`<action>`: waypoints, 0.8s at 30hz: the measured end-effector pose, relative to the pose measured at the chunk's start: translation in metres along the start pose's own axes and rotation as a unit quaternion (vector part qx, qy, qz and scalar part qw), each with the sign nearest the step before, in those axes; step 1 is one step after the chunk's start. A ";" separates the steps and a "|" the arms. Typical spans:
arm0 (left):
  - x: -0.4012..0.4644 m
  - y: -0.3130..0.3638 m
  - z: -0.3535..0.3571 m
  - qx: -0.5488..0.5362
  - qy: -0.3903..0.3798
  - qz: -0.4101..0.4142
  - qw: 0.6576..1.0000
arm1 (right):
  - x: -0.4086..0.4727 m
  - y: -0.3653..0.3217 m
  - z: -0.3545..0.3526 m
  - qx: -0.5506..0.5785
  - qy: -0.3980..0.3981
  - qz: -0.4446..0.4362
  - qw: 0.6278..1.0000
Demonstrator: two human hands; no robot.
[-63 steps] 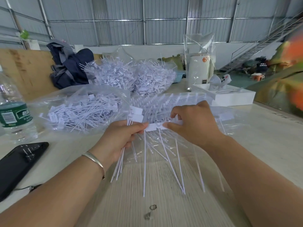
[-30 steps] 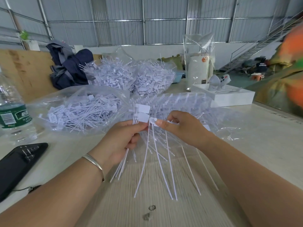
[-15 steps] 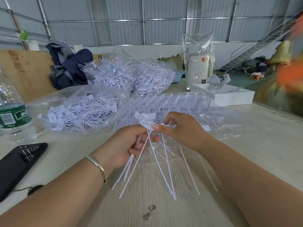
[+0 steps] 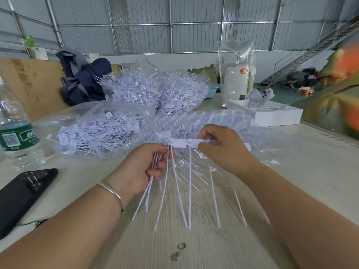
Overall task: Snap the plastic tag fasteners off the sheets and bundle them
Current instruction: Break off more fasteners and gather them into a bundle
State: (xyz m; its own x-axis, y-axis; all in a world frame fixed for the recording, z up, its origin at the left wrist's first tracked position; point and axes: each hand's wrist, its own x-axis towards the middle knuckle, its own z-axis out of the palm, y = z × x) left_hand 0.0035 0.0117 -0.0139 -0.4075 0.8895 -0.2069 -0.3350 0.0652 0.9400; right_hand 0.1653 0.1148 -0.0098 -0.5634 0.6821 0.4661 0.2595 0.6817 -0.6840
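On the big pale table (image 4: 291, 171), the left hand (image 4: 139, 167) is gripping a small bundle of loose fasteners (image 4: 153, 171), and the right hand (image 4: 223, 150) is pinching the white strip (image 4: 182, 143) above the table. It looks like the snapping step is going on; next, the end fastener probably needs bending off and tucking into the bundle.

- The water bottle (image 4: 14, 121) at the left edge wore a green label (image 4: 18, 137) with pale Chinese characters; they were cut off at the label's curve and too blurred to read.
- The same label bore a white barcode panel, its digits too small to make out.
- The white cylinder (image 4: 236, 84) inside the clear wrap at the back carried a small orange emblem near its top; any lettering in it could not be read.
- A dark garment (image 4: 310, 77) far off at the right showed a line of pale print, illegible at that distance.
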 end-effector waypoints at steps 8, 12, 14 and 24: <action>0.002 -0.001 0.000 0.019 0.025 0.050 0.998 | 0.000 0.001 0.000 -0.038 0.041 -0.008 0.998; 0.000 -0.001 0.001 0.049 0.030 0.079 0.995 | -0.001 0.000 -0.001 -0.077 0.054 -0.014 0.995; -0.001 -0.001 0.002 0.028 0.026 0.070 0.997 | -0.001 -0.001 -0.002 -0.092 0.053 -0.022 0.994; -0.003 -0.003 0.001 0.120 -0.025 0.077 0.989 | -0.002 -0.004 0.000 -0.109 0.058 -0.039 0.992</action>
State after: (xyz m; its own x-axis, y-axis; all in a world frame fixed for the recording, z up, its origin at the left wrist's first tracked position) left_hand 0.0064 0.0096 -0.0163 -0.3941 0.9179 -0.0475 -0.0586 0.0264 0.9979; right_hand 0.1657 0.1108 -0.0077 -0.4975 0.6429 0.5824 0.3901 0.7655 -0.5117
